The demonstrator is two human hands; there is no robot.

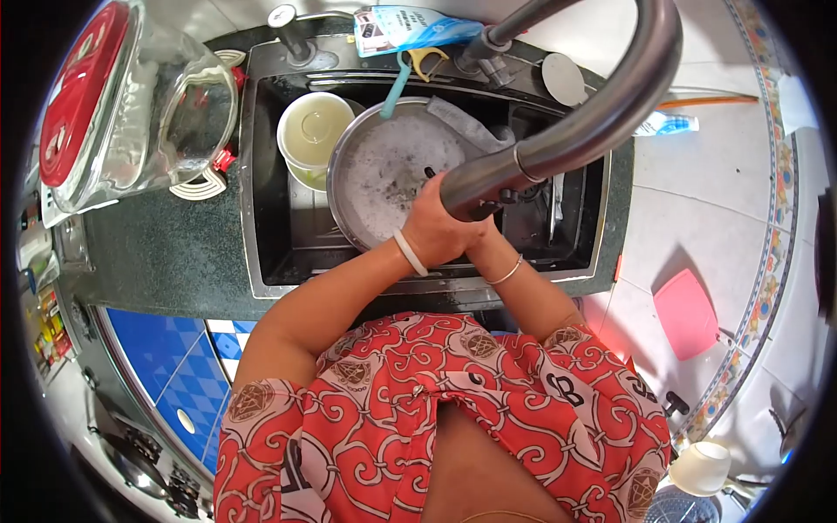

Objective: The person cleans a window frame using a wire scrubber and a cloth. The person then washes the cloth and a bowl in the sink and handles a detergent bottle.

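Both hands are together at the right edge of a large round metal basin of foamy water [392, 179] in the black sink [270, 253]. My left hand [440, 227], on the arm with a white band, lies beside the head of the metal faucet [575, 144]; its fingers are mostly hidden. My right hand is almost wholly behind the faucet head, with only the wrist and a little of the hand [482, 234] showing. What either one holds cannot be made out. A white bowl with cloudy liquid [309, 131] stands left of the basin.
Glass containers [187, 109] with a red lid [83, 87] stand on the dark counter [157, 253] at left. Behind the sink lie a blue and white pouch [414, 30] and a yellow peeler [427, 63]. A pink board [684, 314] is at right.
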